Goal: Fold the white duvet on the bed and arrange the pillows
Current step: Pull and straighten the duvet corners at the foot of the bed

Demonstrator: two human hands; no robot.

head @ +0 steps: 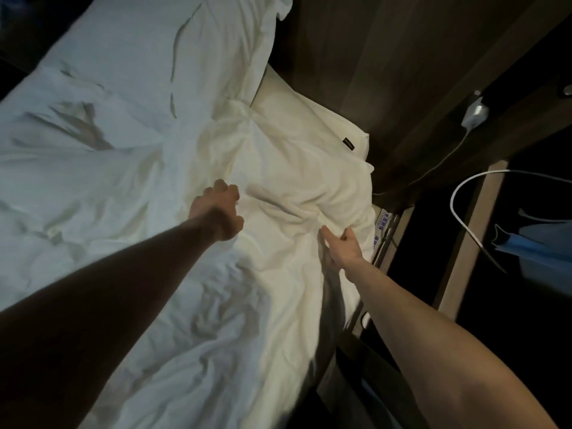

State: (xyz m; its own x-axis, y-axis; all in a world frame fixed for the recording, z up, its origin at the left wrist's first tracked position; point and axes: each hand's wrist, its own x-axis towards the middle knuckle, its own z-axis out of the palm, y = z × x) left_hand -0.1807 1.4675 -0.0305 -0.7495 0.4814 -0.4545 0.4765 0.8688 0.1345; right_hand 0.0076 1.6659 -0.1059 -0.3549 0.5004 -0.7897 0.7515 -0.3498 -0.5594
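I cannot see the fingertips of my left hand [218, 209]: they curl under, against the duvet [278, 187]. My right hand [340, 246] is motion-blurred, its fingers sunk in a fold, so the grip is unclear. The near pillow [325, 119] is partly buried under the duvet; its dark tag [348, 144] is too small to read. The far pillow [216, 41] runs off the top edge (corner only).

Bed [102, 41] with white sheet, bearing a rumpled white duvet [247, 274] across its near part and two white pillows [322, 125] at the wooden headboard [387, 57].
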